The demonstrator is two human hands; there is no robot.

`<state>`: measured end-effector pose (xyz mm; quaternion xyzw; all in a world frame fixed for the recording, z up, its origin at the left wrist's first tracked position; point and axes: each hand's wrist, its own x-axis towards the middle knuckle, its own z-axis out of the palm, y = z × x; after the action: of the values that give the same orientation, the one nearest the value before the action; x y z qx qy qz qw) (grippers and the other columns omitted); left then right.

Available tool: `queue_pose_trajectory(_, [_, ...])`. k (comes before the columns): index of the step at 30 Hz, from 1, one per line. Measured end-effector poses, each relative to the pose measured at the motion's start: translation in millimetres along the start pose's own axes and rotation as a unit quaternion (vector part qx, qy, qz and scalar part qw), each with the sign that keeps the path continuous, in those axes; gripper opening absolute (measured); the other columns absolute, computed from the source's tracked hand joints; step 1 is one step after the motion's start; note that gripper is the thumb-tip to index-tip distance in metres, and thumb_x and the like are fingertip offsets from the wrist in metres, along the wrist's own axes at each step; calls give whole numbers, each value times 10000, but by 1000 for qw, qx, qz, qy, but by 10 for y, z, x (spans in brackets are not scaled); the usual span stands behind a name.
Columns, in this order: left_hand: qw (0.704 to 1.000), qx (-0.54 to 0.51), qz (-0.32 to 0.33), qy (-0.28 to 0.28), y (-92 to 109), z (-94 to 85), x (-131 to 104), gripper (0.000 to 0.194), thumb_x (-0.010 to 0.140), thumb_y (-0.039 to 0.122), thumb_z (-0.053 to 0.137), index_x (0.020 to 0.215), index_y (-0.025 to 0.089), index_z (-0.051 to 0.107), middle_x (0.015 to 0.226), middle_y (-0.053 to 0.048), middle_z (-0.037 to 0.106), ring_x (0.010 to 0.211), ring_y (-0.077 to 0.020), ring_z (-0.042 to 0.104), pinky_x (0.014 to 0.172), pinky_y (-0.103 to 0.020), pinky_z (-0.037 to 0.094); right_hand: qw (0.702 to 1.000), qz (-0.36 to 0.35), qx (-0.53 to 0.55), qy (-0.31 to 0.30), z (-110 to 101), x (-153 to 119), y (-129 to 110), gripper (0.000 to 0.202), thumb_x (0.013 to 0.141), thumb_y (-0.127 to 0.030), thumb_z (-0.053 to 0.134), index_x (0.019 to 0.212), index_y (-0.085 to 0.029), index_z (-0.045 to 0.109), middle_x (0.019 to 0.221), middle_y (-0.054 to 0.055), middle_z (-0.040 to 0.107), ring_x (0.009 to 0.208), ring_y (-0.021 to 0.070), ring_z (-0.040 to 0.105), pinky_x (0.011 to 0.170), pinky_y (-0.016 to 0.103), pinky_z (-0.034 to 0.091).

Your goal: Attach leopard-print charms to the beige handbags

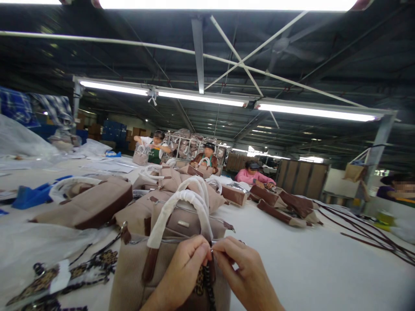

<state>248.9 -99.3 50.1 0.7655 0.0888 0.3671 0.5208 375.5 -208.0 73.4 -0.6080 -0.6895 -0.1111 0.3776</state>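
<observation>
Left hand [183,270] and right hand [244,268]: fingertips pinched nearly closed on small metal fitting [212,251], apparently steadying it from both sides. Patterned charm [200,280] hangs below, against handbag [131,268].

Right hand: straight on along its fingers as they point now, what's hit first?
Right hand would likely meet the small shiny piece at its fingertips, then the left hand just beyond. Depth there is hard to judge.

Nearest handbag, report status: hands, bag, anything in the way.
Left hand, right hand: fingertips closed at small shiny piece. Nearest handbag: upright, wrapped handle raised. Hands partly cover its front; more bags behind.
</observation>
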Motion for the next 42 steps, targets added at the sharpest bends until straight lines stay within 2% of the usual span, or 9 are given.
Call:
queue_pose_trajectory(21, [999,-37,-5,-26,32,-45,16,390,927,488,406,657,208,437,676,26,425,688,-150,416,692,-260,344,998,41,23,43,53,55,-75,217,849,-118,491,698,-209,617,644,-25,618,569,117,521,561,215,373])
queue_pose_trajectory(26, [999,-28,-7,-28,16,-30,1,355,939,433,397,666,208,432,679,31,415,683,-147,410,685,-260,341,998,39,20,40,73,69,-69,208,857,-121,497,698,-211,596,639,-30,607,567,115,524,558,211,367])
queue_pose_trajectory(31, [999,23,-4,-23,-54,-2,-1,330,960,387,382,682,212,409,705,33,411,707,-147,412,687,-255,333,999,-5,-50,11,46,63,-63,241,922,-157,434,708,-216,528,671,0,606,592,137,562,568,236,368])
queue_pose_trajectory(35, [998,50,3,-41,-30,-27,-8,319,958,357,371,682,208,430,709,23,443,728,-155,436,691,-253,335,994,-56,-92,-8,2,66,-64,293,956,-155,356,703,-225,487,671,13,608,593,150,577,545,252,353])
queue_pose_trajectory(39, [996,77,18,-48,16,-48,-32,333,954,353,371,660,205,425,699,12,465,717,-159,449,671,-256,337,985,-103,-136,20,37,78,-103,299,932,-130,334,688,-234,472,632,15,593,549,153,559,509,259,336])
queue_pose_trajectory(42, [990,122,47,-48,-6,-28,-17,340,962,336,369,657,201,435,690,0,504,707,-159,477,659,-253,355,980,-125,-152,31,81,42,-21,347,925,-109,303,676,-237,507,611,20,585,519,165,545,489,273,338])
